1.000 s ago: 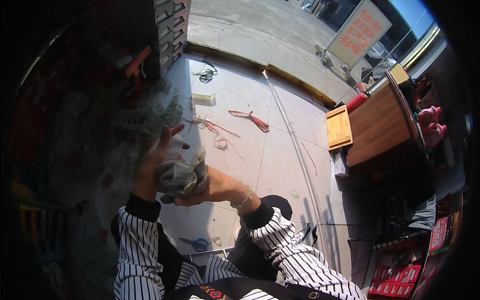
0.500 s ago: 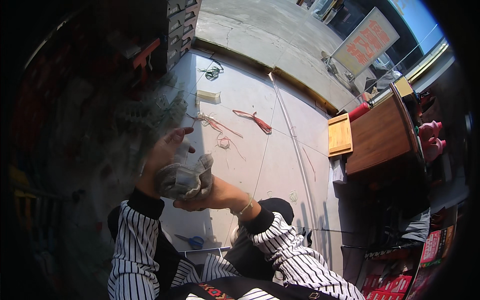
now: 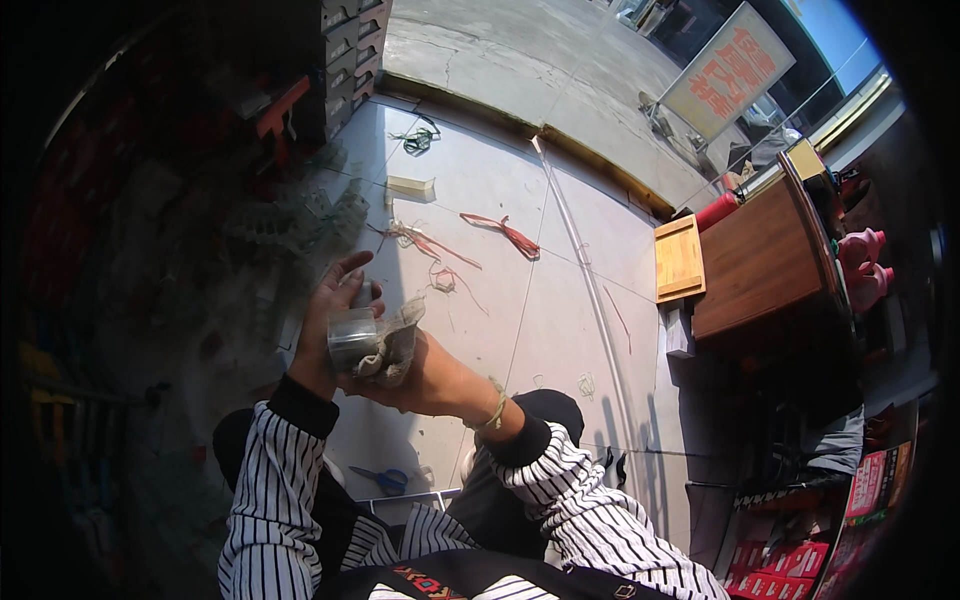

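Note:
A shiny, pale cylindrical piece [image 3: 352, 333] with a narrower end is held in my left hand [image 3: 318, 318], fingers curled round it. Its exact kind cannot be made out. Against its near side lies a crumpled grey cloth [image 3: 393, 352], which my right hand [image 3: 425, 375] grips from below, so most of the right fingers are hidden. Both hands meet above the tiled floor [image 3: 480, 330], in front of my knees. Below them, a pair of blue-handled scissors [image 3: 390, 482] lies on the floor.
Red cord [image 3: 510, 238], green string [image 3: 420, 137] and a cardboard strip [image 3: 410, 188] litter the floor. Tangled clear plastic pieces [image 3: 320, 212] lie in the shade at left, below stacked grey boxes [image 3: 342, 65]. At right stand a brown wooden cabinet [image 3: 760, 265] and a small wooden board [image 3: 680, 260].
The cloth has shifted off the cylindrical piece toward the right, so more of the piece shows. My left hand has turned slightly, and both hands stay together.

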A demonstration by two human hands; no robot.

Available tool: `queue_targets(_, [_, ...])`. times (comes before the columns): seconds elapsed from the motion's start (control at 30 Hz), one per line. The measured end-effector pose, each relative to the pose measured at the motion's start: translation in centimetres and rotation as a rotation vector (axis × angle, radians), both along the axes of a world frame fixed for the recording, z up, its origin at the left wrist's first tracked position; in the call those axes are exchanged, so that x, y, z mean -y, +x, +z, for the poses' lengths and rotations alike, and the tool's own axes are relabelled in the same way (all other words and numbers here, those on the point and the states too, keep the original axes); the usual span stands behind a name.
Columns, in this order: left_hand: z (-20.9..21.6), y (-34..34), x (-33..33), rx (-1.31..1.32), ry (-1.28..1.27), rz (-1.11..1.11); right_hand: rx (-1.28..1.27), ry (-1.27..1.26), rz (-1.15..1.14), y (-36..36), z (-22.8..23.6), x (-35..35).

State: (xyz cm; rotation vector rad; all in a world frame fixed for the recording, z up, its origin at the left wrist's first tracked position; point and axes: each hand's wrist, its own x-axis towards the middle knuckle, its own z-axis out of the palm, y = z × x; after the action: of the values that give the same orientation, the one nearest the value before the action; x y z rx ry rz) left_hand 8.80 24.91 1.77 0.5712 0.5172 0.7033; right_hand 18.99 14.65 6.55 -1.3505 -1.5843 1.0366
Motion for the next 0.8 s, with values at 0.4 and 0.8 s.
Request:
queue_targets(0.4, [2.7,-2.7,-2.7,-0.245,0.198,0.502,-0.179,-0.082,-0.196,2.3,0.3,-0.5])
queue_targets(0.8, [0.2,-0.7,-2.1,-0.786,0.880,0.459,-0.741,0.045,-0.247,-0.1,-1.7,-1.3])
